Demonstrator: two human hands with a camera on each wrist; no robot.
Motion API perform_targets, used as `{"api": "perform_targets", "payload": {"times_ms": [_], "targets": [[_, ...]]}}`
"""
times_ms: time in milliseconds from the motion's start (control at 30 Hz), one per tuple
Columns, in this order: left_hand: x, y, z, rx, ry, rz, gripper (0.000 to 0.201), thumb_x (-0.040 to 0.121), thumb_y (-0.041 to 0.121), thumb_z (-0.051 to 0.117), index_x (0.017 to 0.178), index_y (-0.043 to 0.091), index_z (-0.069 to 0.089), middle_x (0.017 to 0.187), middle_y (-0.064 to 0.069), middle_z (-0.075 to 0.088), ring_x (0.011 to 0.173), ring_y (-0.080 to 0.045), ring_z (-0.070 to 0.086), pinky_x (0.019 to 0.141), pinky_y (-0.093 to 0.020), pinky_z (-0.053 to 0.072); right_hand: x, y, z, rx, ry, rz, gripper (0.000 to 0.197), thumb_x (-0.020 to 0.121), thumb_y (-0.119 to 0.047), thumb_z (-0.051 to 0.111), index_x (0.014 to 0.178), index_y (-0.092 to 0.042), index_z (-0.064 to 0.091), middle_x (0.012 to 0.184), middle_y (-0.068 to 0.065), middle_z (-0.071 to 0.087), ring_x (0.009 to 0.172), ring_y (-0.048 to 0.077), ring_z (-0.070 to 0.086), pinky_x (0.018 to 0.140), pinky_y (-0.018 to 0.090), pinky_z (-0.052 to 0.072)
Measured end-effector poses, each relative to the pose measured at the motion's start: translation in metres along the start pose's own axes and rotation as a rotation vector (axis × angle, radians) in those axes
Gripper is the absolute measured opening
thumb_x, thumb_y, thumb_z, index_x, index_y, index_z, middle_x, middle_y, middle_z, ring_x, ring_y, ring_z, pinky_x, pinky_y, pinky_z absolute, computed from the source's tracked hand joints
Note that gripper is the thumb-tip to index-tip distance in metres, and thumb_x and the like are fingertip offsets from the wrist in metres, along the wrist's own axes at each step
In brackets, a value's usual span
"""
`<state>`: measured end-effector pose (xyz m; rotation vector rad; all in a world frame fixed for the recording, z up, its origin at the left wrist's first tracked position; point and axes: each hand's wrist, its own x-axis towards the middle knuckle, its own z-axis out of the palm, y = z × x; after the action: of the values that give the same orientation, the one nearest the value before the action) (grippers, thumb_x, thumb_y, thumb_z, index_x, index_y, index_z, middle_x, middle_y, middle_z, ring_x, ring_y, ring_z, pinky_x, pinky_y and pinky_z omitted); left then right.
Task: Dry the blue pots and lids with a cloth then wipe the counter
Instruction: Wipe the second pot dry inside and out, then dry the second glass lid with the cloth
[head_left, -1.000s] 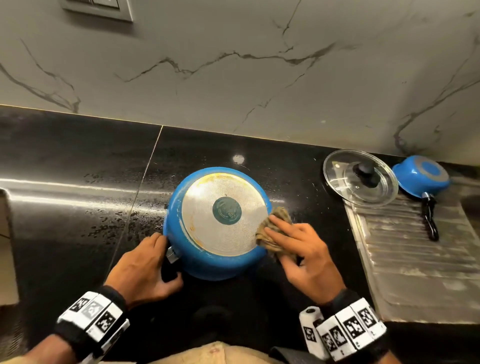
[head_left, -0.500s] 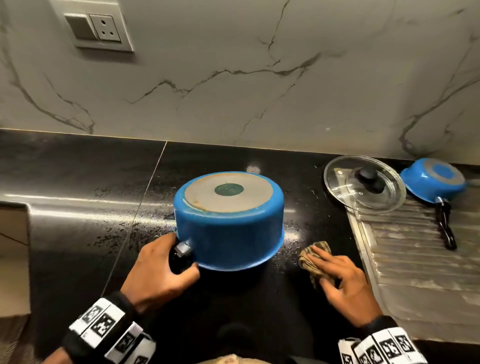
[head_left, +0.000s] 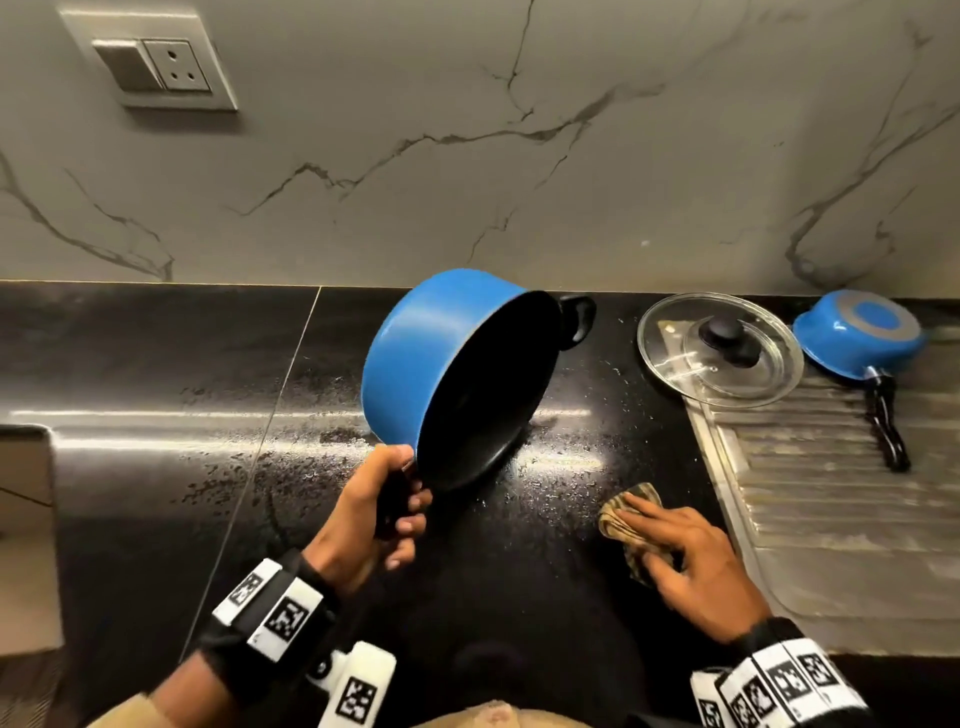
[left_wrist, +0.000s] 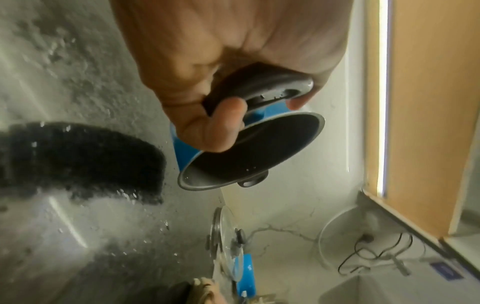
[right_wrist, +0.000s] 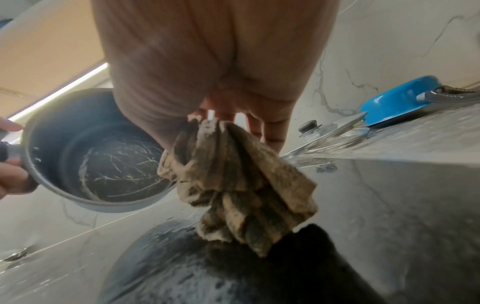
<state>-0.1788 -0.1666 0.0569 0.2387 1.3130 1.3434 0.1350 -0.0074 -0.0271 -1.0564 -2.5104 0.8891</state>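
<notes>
Left hand (head_left: 382, 512) has its grip closed round the blue pot's (head_left: 421, 353) black handle, pot tilted above the wet worktop (head_left: 156, 374); right hand (head_left: 696, 561) pinches the bunched cloth (head_left: 626, 525) down on the worktop; next, I'd judge, cloth goes inside the pot; no writing legible.

Blue pot (head_left: 415, 353) now tipped sideways
</notes>
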Motion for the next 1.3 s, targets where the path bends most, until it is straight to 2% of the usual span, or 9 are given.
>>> {"api": "perform_targets", "payload": {"times_ms": [133, 433, 567, 667, 867, 933, 1000, 1100, 1300], "targets": [[0.007, 0.005, 0.000, -0.175, -0.046, -0.068, 0.042, 0.072, 0.053, 0.052, 0.076, 0.013, 0.042, 0.067, -0.003, 0.035, 0.047, -0.013, 0.031, 0.037, -0.014, 0.020, 0.002, 0.001, 0.001, -0.015, -0.014, 0.008, 0.058, 0.071, -0.017, 0.060, 0.125, -0.037, 0.066, 0.134, -0.029, 0.054, 0.108, -0.002, 0.053, 0.101, 0.005, 0.031], [0.030, 0.010, -0.019, -0.447, -0.125, -0.085, 0.046, 0.071, 0.058, 0.051, 0.077, 0.014, 0.041, 0.072, -0.003, 0.034, 0.049, -0.012, 0.034, 0.030, -0.017, 0.024, 0.008, 0.001, 0.007, -0.044, -0.077, 0.063, 0.059, 0.076, -0.005, 0.069, 0.127, -0.036, 0.066, 0.136, -0.028, 0.052, 0.111, -0.001, 0.050, 0.102, 0.000, 0.023], [0.048, 0.010, -0.034, -0.599, -0.232, -0.106, 0.045, 0.070, 0.056, 0.052, 0.074, 0.011, 0.048, 0.074, 0.000, 0.036, 0.053, -0.009, 0.037, 0.030, -0.020, 0.028, 0.010, 0.001, 0.011, -0.083, -0.111, 0.088, 0.056, 0.077, -0.015, 0.067, 0.129, -0.037, 0.063, 0.136, -0.031, 0.047, 0.112, -0.003, 0.047, 0.107, 0.007, 0.027], [0.064, 0.003, -0.050, -0.733, -0.437, -0.170, 0.049, 0.077, 0.053, 0.052, 0.083, 0.006, 0.059, 0.085, -0.002, 0.043, 0.069, -0.011, 0.045, 0.046, -0.024, 0.037, 0.012, -0.001, 0.011, -0.103, -0.160, 0.094, 0.054, 0.077, -0.030, 0.058, 0.130, -0.036, 0.062, 0.140, -0.022, 0.051, 0.115, -0.003, 0.043, 0.111, 0.017, 0.032], [0.075, -0.003, -0.059, -0.822, -0.536, -0.175, 0.052, 0.083, 0.048, 0.050, 0.096, -0.001, 0.060, 0.099, -0.006, 0.046, 0.082, -0.014, 0.048, 0.061, -0.024, 0.038, 0.026, -0.009, -0.015, -0.247, -0.373, 0.053, 0.059, 0.078, -0.072, 0.049, 0.131, -0.047, 0.057, 0.146, -0.023, 0.046, 0.125, 0.005, 0.048, 0.110, 0.032, 0.039], [0.077, -0.004, -0.058, -0.816, -0.528, -0.170, 0.056, 0.084, 0.049, 0.046, 0.101, -0.002, 0.059, 0.103, -0.006, 0.047, 0.086, -0.014, 0.048, 0.066, -0.023, 0.036, 0.037, -0.009, -0.032, -0.176, -0.353, 0.046, 0.055, 0.078, -0.072, 0.057, 0.124, -0.044, 0.064, 0.136, -0.021, 0.057, 0.123, -0.004, 0.053, 0.107, 0.028, 0.044], [0.077, -0.005, -0.058, -0.765, -0.507, -0.146, 0.061, 0.087, 0.051, 0.038, 0.109, -0.002, 0.058, 0.110, -0.008, 0.049, 0.093, -0.014, 0.047, 0.074, -0.023, 0.036, 0.052, -0.008, -0.051, -0.146, -0.276, 0.056, 0.050, 0.078, -0.070, 0.060, 0.116, -0.039, 0.070, 0.115, -0.020, 0.070, 0.104, -0.009, 0.063, 0.094, 0.025, 0.053], [0.077, -0.005, -0.060, -0.693, -0.491, -0.091, 0.070, 0.090, 0.053, 0.025, 0.122, -0.003, 0.053, 0.126, -0.011, 0.047, 0.108, -0.016, 0.046, 0.089, -0.023, 0.035, 0.086, 0.002, -0.082, -0.244, -0.106, 0.117, 0.034, 0.082, -0.057, 0.065, 0.106, -0.035, 0.074, 0.094, -0.015, 0.075, 0.081, 0.000, 0.067, 0.081, 0.030, 0.057], [0.089, -0.020, -0.079, -0.610, -0.377, 0.000, 0.083, 0.093, 0.057, 0.016, 0.138, -0.005, 0.046, 0.144, -0.017, 0.042, 0.127, -0.023, 0.044, 0.106, -0.026, 0.033, 0.177, 0.048, -0.136, -0.510, 0.019, 0.310, 0.030, 0.092, -0.036, 0.058, 0.119, -0.028, 0.067, 0.112, 0.001, 0.071, 0.097, 0.022, 0.066, 0.086, 0.035, 0.052]]}}
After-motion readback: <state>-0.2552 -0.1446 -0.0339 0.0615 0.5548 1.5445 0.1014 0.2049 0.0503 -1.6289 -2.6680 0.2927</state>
